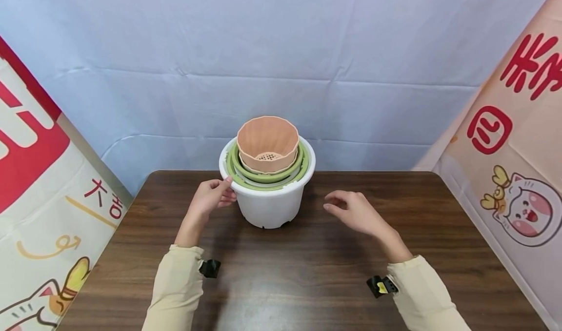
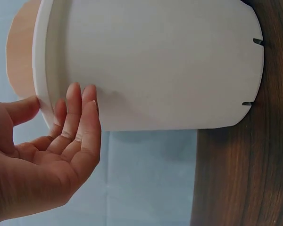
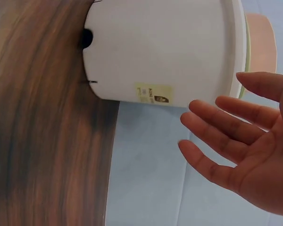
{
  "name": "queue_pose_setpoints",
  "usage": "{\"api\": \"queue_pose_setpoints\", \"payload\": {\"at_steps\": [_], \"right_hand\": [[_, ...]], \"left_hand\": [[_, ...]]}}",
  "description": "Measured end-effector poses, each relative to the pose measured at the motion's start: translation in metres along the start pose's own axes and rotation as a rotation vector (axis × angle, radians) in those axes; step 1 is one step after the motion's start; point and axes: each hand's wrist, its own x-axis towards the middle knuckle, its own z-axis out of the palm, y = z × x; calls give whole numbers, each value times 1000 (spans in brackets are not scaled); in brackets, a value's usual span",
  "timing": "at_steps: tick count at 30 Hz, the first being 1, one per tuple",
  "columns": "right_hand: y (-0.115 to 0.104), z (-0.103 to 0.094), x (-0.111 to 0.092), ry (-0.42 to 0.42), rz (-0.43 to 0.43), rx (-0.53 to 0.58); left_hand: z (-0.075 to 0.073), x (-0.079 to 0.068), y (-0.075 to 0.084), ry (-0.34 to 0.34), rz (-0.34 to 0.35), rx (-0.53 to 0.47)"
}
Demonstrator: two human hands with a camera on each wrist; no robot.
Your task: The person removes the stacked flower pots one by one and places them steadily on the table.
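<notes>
A large white flowerpot (image 1: 270, 206) stands upright on the table, with smaller pots nested inside it. Green rims (image 1: 268, 178) show within its mouth. On top sits a peach pot (image 1: 268, 133) with scalloped edges and a perforated bottom. My left hand (image 1: 212, 194) is at the white pot's left rim, its thumb on the edge and its index finger just beneath, pinching the rim. To the right of the pot, my right hand (image 1: 351, 210) hovers apart from it, fingers loosely bent and holding nothing. A yellowish label (image 3: 153, 93) shows on the white pot's side in the right wrist view.
The dark wooden table (image 1: 281, 282) ends just behind the pots. Beyond it hangs a pale blue cloth (image 1: 263, 43). Printed panels with red characters and cartoon cats flank the table, one on the left (image 1: 66, 214) and one on the right (image 1: 487, 194).
</notes>
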Motion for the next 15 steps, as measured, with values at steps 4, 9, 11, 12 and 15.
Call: {"api": "queue_pose_setpoints", "payload": {"at_steps": [4,9,11,12,15], "right_hand": [[-3,-4,9,-11,34,67],[-6,-11,19,-52,83,206],[-8,-13,22,-69,97,260],[-9,-14,24,-75,104,283],[-13,-18,30,-86,110,333]], "left_hand": [[0,0,0,-19,-10,-56],[1,1,0,-44,-24,-115],[2,1,0,-49,-26,-127],[2,1,0,-48,-27,-133],[3,1,0,-45,-31,-136]]}}
